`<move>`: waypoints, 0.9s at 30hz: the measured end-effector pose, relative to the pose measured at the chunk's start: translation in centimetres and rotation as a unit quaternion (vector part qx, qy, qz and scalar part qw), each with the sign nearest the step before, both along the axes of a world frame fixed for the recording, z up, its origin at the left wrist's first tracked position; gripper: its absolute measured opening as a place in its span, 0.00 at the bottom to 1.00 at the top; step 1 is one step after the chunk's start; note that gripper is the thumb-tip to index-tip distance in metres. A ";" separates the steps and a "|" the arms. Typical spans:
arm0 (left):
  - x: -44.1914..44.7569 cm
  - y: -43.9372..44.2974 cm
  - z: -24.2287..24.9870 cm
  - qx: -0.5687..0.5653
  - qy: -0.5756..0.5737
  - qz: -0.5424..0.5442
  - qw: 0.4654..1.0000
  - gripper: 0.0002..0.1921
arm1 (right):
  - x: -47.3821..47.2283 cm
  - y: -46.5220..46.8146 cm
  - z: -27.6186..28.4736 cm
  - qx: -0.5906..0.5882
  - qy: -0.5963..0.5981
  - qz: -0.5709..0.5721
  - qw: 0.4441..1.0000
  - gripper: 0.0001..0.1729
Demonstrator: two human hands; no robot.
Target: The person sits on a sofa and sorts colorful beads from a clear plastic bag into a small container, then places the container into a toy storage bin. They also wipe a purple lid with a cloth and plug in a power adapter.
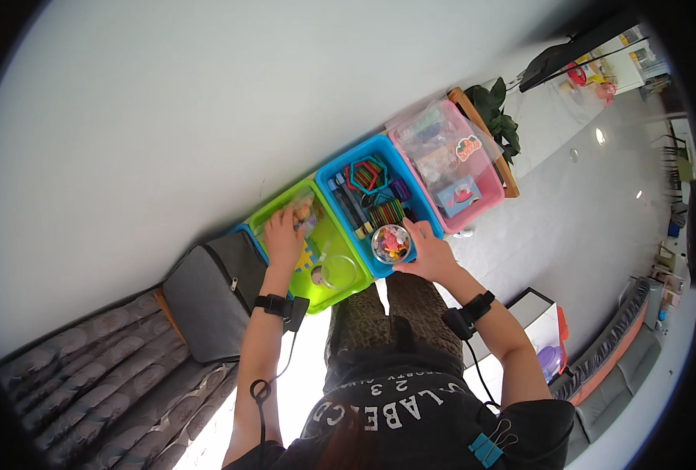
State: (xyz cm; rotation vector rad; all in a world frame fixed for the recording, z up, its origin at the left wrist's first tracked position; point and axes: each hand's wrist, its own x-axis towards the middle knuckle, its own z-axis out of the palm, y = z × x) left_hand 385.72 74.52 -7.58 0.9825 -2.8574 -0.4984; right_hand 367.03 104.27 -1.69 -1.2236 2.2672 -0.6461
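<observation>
My right hand [433,252] holds a clear round container [391,244] of small colourful pieces by its side, over the near end of a blue plastic bin [336,170]. Inside this bin are stacks of coloured magnetic tiles [387,212], pentagon frames [367,175] and dark bars [351,205]. My left hand [283,238] reaches into a green plastic bin [348,282], its fingers at a clear plastic bag [305,211] with small toys; whether they grip it is hidden. Beside that hand lies a yellow and blue piece [306,258]. Nearer me sits an empty-looking clear round tub or lid [339,272].
A pink bin [483,202] with bagged items and a blue box [458,197] stands right of the blue one. Left of the green bin is a grey fabric case [207,299]. The white wall [178,117] rises behind. A plant [495,111] stands past the wooden end [483,135].
</observation>
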 end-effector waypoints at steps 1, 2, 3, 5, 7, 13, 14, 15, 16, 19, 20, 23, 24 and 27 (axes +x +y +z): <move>-0.2 0.0 -0.1 0.014 -0.006 0.007 1.000 0.33 | 0.2 -0.3 -0.4 0.010 -0.009 -0.004 1.000 0.57; -0.4 -0.1 0.0 0.053 -0.046 0.024 0.997 0.32 | 0.4 -0.5 -0.9 0.025 -0.021 -0.007 0.999 0.58; -0.8 -0.1 0.3 -0.003 -0.033 0.007 0.999 0.29 | 0.5 -0.8 -1.3 0.038 -0.032 -0.011 0.999 0.58; -1.9 -0.1 1.4 -0.055 -0.115 0.002 0.992 0.23 | 0.5 -1.0 -2.0 0.016 -0.034 -0.008 0.999 0.57; -4.3 1.2 2.2 -0.063 -0.045 -0.039 0.996 0.17 | 0.5 -1.1 -2.5 -0.007 -0.058 -0.008 0.998 0.56; -12.0 8.7 -0.5 -0.015 -0.061 -0.197 0.978 0.10 | -0.4 0.2 -2.8 -0.044 -0.081 -0.025 0.995 0.53; -12.7 9.2 -1.3 -0.026 -0.067 -0.199 0.977 0.10 | -0.7 0.6 -2.8 -0.049 -0.076 -0.033 0.995 0.53; -13.2 9.6 -2.2 -0.025 -0.099 -0.198 0.975 0.11 | -1.0 1.0 -2.8 -0.066 -0.078 -0.050 0.993 0.53; -13.6 9.9 -3.1 0.000 -0.133 -0.180 0.975 0.13 | -1.3 1.6 -2.7 -0.071 -0.085 -0.067 0.992 0.53; -14.1 10.7 -4.9 -0.053 -0.170 -0.161 0.971 0.13 | -2.1 2.7 -2.7 -0.087 -0.102 -0.118 0.984 0.52; -14.2 11.0 -5.2 -0.071 -0.178 -0.155 0.969 0.14 | -2.3 2.9 -2.7 -0.104 -0.102 -0.134 0.980 0.52; -14.7 11.8 -5.7 -0.072 -0.218 -0.125 0.965 0.15 | -2.7 3.3 -2.8 -0.113 -0.115 -0.160 0.974 0.51; -14.9 12.1 -5.7 -0.061 -0.210 -0.105 0.970 0.15 | -2.8 3.3 -2.8 -0.110 -0.114 -0.160 0.974 0.51; -15.3 12.5 -4.8 -0.019 -0.176 -0.061 0.982 0.14 | -2.8 3.4 -2.9 -0.109 -0.111 -0.152 0.976 0.52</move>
